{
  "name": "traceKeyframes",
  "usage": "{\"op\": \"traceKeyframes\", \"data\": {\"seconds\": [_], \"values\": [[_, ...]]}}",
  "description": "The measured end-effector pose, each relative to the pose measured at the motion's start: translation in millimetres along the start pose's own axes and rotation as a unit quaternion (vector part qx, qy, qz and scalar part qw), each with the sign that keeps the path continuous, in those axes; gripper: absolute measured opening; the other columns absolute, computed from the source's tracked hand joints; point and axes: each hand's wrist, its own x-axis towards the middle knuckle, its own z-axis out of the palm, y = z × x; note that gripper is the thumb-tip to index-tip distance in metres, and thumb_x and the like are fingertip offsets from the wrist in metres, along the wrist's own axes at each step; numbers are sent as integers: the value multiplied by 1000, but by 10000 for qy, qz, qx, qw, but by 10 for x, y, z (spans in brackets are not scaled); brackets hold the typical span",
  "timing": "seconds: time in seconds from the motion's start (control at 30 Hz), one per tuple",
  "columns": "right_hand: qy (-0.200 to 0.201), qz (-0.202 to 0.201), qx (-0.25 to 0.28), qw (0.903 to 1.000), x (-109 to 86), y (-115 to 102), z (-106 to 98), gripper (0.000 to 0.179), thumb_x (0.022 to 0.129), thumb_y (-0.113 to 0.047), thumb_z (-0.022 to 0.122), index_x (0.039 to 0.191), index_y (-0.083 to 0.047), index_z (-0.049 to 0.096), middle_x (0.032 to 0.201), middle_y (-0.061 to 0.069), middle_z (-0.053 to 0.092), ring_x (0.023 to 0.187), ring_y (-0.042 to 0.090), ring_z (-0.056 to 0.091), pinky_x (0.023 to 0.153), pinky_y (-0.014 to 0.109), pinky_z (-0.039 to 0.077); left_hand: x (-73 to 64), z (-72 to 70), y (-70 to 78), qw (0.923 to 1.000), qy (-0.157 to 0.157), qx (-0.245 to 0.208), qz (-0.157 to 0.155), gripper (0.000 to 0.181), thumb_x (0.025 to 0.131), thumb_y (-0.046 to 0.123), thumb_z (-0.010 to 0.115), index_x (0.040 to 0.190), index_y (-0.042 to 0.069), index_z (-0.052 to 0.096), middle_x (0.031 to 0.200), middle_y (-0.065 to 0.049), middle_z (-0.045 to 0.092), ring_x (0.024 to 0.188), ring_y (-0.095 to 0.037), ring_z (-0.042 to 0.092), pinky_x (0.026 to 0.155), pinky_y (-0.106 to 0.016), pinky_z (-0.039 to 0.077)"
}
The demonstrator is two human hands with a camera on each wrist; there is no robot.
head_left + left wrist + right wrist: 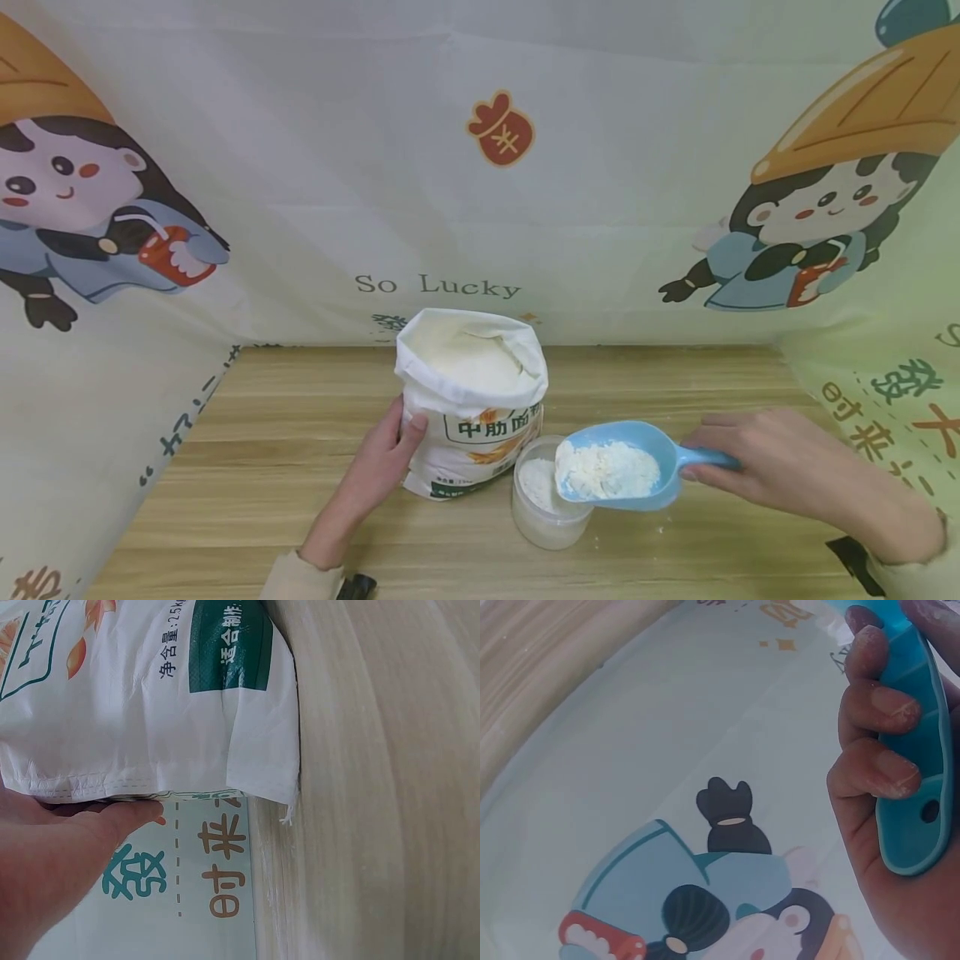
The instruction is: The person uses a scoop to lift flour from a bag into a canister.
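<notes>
A white flour bag stands on the table with its top folded open and pale flour inside. At its left side, my left hand holds it, thumb toward the front and the other fingers mostly hidden behind. In the left wrist view that hand lies along the bag's edge. My right hand grips the handle of a light blue scoop heaped with flour. Curled fingers wrap the handle in the right wrist view. Beneath the scoop's front, a clear round tub contains flour.
The wooden table meets a printed cloth backdrop behind and at both sides. A few white specks lie on the wood right of the tub. The bag stands close behind and left of the tub.
</notes>
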Motion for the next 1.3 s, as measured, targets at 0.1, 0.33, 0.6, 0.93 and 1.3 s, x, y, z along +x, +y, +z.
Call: {"op": "traceKeyframes", "data": {"seconds": [0.1, 0.33, 0.6, 0.93, 1.3], "values": [[-43, -14, -43, 10000, 36, -10, -23, 21, 93, -43, 77, 98, -22, 78, 88, -19, 66, 70, -4, 60, 55, 25, 52, 0, 0, -5, 10000, 11, 19, 8, 51, 113, 33, 44, 155, 5, 40, 143, -25, 58, 131, -40, 56, 106, -61, 46], [-161, -81, -136, 9997, 113, -39, -67, 20, 92, -40, 79, 100, -22, 76, 89, -18, 67, 68, -5, 56, 53, 25, 49, -3, -2, -8, 10000, 16, 38, 69, 51, 113, 34, 44, 155, 5, 41, 142, -25, 58, 129, -41, 57, 104, -61, 48], [-222, -246, -375, 9987, 213, -95, -117, 18, 88, -36, 82, 99, -24, 76, 86, -18, 64, 63, -3, 54, 49, 24, 45, 1, -3, -10, 10000, -7, -4, 80, 52, 113, 34, 43, 156, 5, 40, 142, -25, 58, 129, -40, 57, 104, -60, 49], [-230, -299, -983, 9944, 336, -206, -197, 19, 84, -40, 86, 92, -29, 74, 74, -18, 50, 53, 1, 36, 43, 23, 30, -10, -4, 15, 10000, 15, -33, 77, 51, 113, 31, 44, 156, 5, 39, 143, -26, 57, 130, -41, 56, 105, -60, 48], [-272, -264, -1596, 9865, 453, -288, -275, 22, 79, -43, 89, 84, -28, 73, 70, -16, 47, 53, 3, 37, 41, 23, 29, -13, -3, 35, 10000, 5, -37, 73, 51, 113, 32, 44, 156, 5, 40, 142, -25, 58, 129, -39, 57, 105, -59, 48]]}}
